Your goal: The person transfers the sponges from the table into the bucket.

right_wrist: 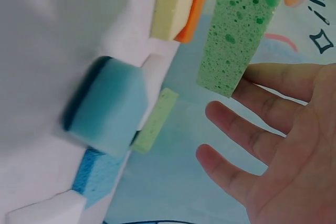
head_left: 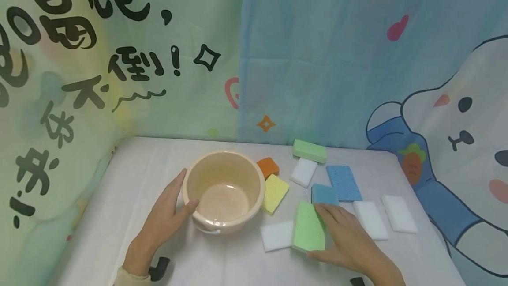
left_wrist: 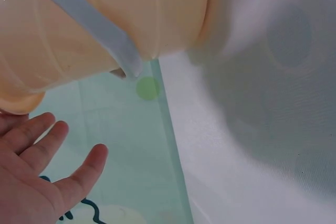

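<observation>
A cream bucket (head_left: 220,169) with a pale handle (left_wrist: 107,35) stands upright on the table, its inside bare. My left hand (head_left: 162,215) holds its left rim, thumb over the inner edge and fingers along the outside. To the right, my right hand (head_left: 351,239) pinches a light green sponge (head_left: 307,226) by its sides. The right wrist view shows the pores of this green sponge (right_wrist: 241,24), raised off the table, while some of the fingers stay spread away from it. A white sponge (head_left: 276,236) and a small blue sponge (head_left: 324,194) lie around it.
Beside the bucket lie a yellow sponge (head_left: 275,194) and an orange sponge (head_left: 268,167). Farther right are a blue porous sponge (head_left: 344,183) and several white ones. A second green sponge (head_left: 309,151) is at the table's back edge, before a printed curtain (head_left: 301,56).
</observation>
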`<state>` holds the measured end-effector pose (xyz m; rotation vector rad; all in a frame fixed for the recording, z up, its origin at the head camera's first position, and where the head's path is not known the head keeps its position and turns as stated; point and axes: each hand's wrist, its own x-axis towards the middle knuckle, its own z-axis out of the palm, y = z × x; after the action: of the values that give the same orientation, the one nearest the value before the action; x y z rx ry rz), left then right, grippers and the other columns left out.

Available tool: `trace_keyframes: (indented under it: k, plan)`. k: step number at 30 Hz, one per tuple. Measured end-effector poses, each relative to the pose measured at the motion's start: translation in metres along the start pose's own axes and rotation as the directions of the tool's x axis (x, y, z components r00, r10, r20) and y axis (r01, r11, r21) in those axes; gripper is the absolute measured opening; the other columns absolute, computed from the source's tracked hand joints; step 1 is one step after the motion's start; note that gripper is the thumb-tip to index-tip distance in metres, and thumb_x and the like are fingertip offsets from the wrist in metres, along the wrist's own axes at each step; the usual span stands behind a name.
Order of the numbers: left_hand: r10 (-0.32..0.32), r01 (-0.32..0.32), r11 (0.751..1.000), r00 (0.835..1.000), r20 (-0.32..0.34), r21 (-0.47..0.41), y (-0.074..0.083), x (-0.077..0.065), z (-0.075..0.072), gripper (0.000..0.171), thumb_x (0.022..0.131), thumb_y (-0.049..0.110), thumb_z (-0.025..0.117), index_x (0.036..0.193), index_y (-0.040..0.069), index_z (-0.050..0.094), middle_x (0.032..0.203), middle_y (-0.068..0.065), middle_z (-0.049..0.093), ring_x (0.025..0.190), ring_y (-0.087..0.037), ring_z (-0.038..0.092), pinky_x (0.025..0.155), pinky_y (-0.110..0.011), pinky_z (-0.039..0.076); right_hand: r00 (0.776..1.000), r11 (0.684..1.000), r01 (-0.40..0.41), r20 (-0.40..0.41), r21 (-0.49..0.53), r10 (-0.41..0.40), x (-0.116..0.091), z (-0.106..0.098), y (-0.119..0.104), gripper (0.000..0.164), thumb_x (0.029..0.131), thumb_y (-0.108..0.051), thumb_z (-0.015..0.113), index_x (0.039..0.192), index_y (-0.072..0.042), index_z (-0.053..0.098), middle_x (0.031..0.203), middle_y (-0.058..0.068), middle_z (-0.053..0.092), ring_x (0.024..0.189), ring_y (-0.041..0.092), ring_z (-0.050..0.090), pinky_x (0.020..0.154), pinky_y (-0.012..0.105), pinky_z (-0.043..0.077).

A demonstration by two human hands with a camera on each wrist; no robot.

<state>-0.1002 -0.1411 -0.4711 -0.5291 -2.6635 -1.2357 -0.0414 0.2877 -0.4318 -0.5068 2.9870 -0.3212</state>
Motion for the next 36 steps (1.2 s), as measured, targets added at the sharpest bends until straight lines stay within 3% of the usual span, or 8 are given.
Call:
trace_keyframes:
  k: [13, 26, 36]
  plan:
    - [-0.014, 0.014, 1.000, 1.000, 0.011, 0.009, 0.001, 0.000, 0.001, 0.078, 0.099, 0.032, 0.063, 0.160, 0.007, 0.020, 0.161, -0.015, 0.029, 0.146, -0.035, 0.029, 0.116, -0.056, 0.025, 0.999, 0.998, 0.053, 0.003, 0.014, -0.053, 0.010, -0.017, -0.010, 0.121, 0.068, -0.089, 0.058, 0.148, 0.001, 0.044, 0.144, 0.017, 0.048, 0.130, 0.039, 0.046, 0.104, 0.060, 0.040]
    - [-0.021, 0.022, 1.000, 1.000, 0.022, -0.004, 0.002, 0.000, 0.000, 0.079, 0.101, 0.040, 0.059, 0.160, 0.006, 0.019, 0.161, -0.016, 0.027, 0.146, -0.035, 0.027, 0.117, -0.055, 0.024, 0.992, 0.993, 0.118, -0.046, -0.002, -0.118, 0.018, -0.030, -0.021, 0.119, 0.071, -0.087, 0.059, 0.149, 0.001, 0.043, 0.144, 0.018, 0.048, 0.131, 0.040, 0.045, 0.103, 0.060, 0.041]
    - [-0.009, 0.009, 1.000, 1.000, 0.017, 0.005, 0.002, 0.000, 0.000, 0.079, 0.101, 0.040, 0.058, 0.159, 0.004, 0.019, 0.161, -0.016, 0.026, 0.146, -0.037, 0.028, 0.116, -0.056, 0.024, 0.994, 0.995, 0.104, -0.017, 0.002, -0.104, 0.024, -0.047, -0.028, 0.123, 0.069, -0.090, 0.056, 0.150, 0.001, 0.041, 0.146, 0.018, 0.047, 0.133, 0.038, 0.044, 0.104, 0.060, 0.040]
